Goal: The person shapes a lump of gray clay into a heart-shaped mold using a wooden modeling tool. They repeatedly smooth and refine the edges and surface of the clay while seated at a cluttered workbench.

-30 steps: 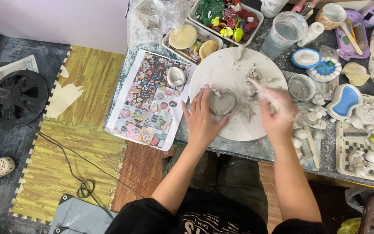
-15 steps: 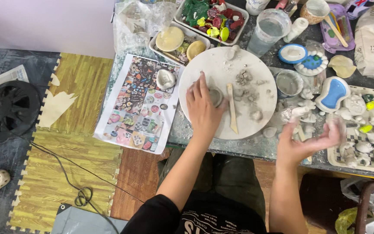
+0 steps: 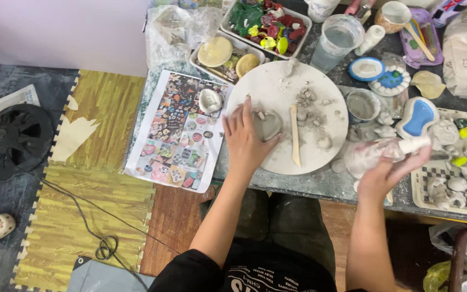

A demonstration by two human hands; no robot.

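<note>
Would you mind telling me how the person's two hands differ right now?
The left hand lies flat on the round white board beside a heart-shaped clay piece; the right hand is raised off the table, gripping a clay-smeared bottle. Both are bare.

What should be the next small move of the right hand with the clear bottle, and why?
Probably carry the clear plastic bottle in the right hand over the round white board to the grey heart-shaped clay piece; the left hand already steadies it.
</note>
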